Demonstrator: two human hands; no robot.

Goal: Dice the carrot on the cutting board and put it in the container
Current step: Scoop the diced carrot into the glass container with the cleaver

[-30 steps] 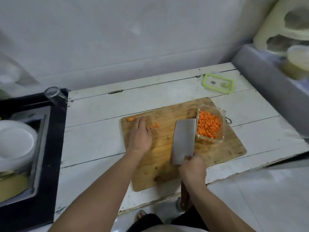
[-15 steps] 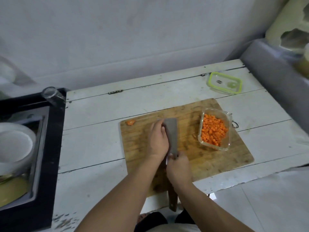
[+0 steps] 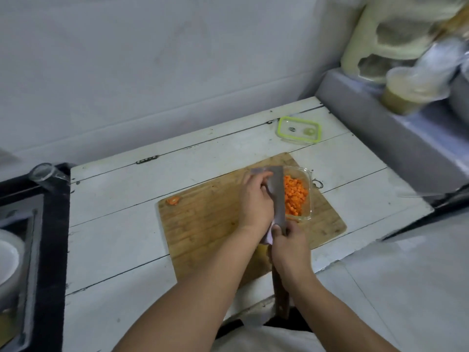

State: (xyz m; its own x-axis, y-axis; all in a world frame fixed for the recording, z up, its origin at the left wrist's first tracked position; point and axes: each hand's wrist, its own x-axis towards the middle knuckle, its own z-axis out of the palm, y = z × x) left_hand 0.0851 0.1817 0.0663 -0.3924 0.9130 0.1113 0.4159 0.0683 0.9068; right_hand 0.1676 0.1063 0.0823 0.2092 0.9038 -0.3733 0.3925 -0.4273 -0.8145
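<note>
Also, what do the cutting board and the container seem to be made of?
Cutting board: looks like wood or bamboo, matte brown, with visible grain lines. Container: clear, likely glass or hard plastic; the diced carrot shows through its wall.

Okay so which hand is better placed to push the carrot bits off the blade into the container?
The left hand: it lies against the cleaver blade right beside the container, while the right hand grips the handle.

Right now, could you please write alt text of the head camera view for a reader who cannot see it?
A person's right hand holds a wide steel cleaver at the rim of a clear rectangular container of diced orange carrot, while the left hand rests against the blade. Both stand on a wooden cutting board, where one carrot end piece lies.
</note>
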